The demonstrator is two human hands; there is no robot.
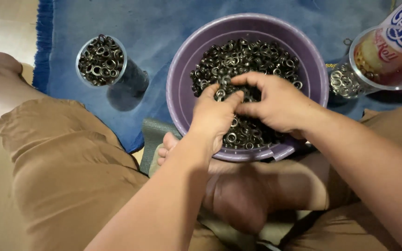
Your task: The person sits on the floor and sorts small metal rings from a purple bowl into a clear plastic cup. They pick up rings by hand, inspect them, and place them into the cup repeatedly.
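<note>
A purple plastic bowl (180,88) sits on a blue rug (173,23) in front of a person who sits cross-legged on the floor in tan trousers, one bare foot (168,145) tucked just under the bowl's near rim. The bowl is heaped with small dark metal rings (247,58), many with a shiny silver edge.

Both hands are down in the bowl, resting on the heap near its middle. The left hand (215,118) comes in from below, fingers curled and pinched narrow on a ring or two at the fingertips; just how many it holds cannot be told. The right hand (275,102) reaches in from the right, its fingers bent and drawn together, the tips meeting those of the left hand over the rings. The two hands touch at the fingertips.

To the left of the bowl, well apart from it, a clear round cup (102,60) stands upright on the rug, filled to the brim with the same rings. At the right edge, just beside the bowl, a clear container (345,81) holds paler, silver-coloured rings, and a red and white snack tub (389,51) lies tilted over it, its round mouth turned toward the camera. A bit of grey mat (152,132) shows under the bowl's near left side.
</note>
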